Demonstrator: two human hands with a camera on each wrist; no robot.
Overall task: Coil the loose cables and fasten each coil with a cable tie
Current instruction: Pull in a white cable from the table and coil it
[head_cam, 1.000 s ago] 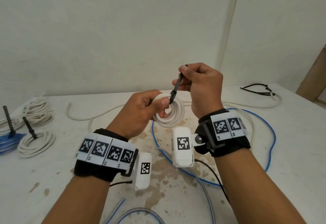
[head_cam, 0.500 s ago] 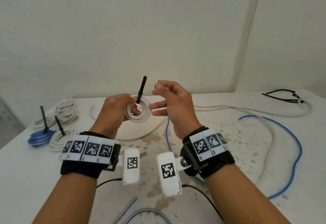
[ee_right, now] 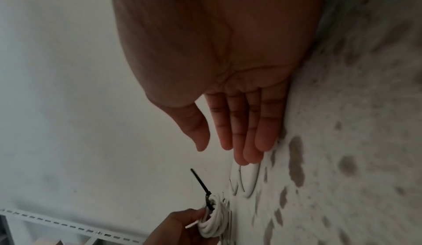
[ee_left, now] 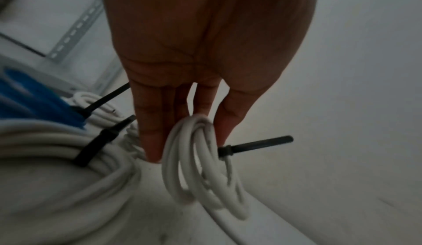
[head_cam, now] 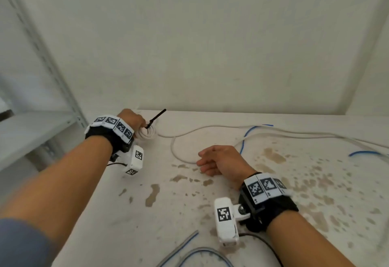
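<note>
White desk, stained brown across the middle and right, set against pale walls; grey slotted metal shelf off its left end. Loose white cable trailing along the far side, looping toward centre; loose blue cable crossing it, more blue and grey cable at the near edge. Left hand stretched to the far-left corner, gripping the small white coil low over the desk; contact with the surface not discernible. Black cable tie cinched round that coil, tail sticking up and to the right. Right hand near centre, fingers loosely extended, holding nothing, close beside the white cable loop. Left wrist view only: fingers threaded through and round the coil, tie tail pointing right; just left of it, finished coils hidden from the head view by the arm: a larger white coil bound with a black tie, a blue coil behind, another tied white coil further back. Right wrist view only: right palm empty, fingertips just over the desk by a bend of white cable; left hand with tied coil seen beyond, edge-on.
</note>
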